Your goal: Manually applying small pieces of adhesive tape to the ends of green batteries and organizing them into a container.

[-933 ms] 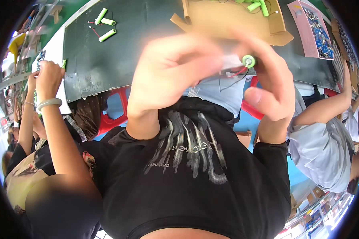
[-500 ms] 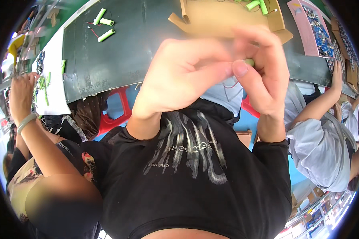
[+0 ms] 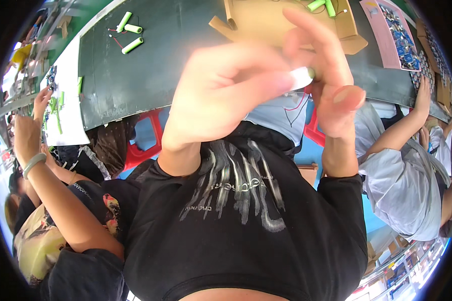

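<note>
My left hand is raised in front of my chest, above the near edge of the table. Between its thumb and fingers it pinches a small green cylindrical battery cell with a white end. Thin red and dark wires hang below the cell. Close against the cell is my right hand, its thumb spread away and its fingers apart. Most of the cell is hidden by my fingers, and whether the right fingers touch it is unclear.
On the dark table lie several loose green cells. A cardboard box with more cells stands beyond my hands. Far right, a pink tray holds blue parts. Co-workers sit on both sides; a left co-worker's hand is near a white sheet.
My right thumb has lifted off the cell and its fingers have spread, showing the white end. Both hands have shifted slightly left. The co-worker's hand at the left has moved lower.
</note>
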Demonstrator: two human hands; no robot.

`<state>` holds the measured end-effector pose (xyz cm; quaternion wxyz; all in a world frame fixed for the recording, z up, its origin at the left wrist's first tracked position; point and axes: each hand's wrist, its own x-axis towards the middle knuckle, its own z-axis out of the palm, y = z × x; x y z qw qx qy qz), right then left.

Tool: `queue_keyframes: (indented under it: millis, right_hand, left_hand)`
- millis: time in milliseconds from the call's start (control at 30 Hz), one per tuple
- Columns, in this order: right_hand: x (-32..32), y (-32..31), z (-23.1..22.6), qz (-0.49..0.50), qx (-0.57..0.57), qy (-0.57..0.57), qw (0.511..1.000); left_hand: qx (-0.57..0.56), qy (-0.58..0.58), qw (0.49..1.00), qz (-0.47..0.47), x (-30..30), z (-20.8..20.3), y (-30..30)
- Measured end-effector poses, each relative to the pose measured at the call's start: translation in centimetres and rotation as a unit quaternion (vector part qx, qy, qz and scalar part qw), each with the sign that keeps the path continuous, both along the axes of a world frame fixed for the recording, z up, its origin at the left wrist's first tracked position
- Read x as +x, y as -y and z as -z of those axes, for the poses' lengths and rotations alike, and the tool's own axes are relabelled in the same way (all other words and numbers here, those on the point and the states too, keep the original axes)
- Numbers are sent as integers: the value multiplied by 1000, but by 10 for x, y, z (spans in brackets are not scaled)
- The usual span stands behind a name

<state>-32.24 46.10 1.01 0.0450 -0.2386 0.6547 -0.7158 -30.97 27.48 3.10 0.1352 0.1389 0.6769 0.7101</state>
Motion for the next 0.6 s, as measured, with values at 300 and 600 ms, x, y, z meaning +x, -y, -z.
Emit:
queue_keyframes:
  millis: [300, 600]
  right_hand:
    - [7, 6, 6, 21, 36, -4, 999]
    - [13, 7, 13, 4, -96, 121, 988]
  left_hand:
    - [-61, -19, 998, -17, 5, 6, -7]
    - [-269, -204, 940, -50, 16, 1, -20]
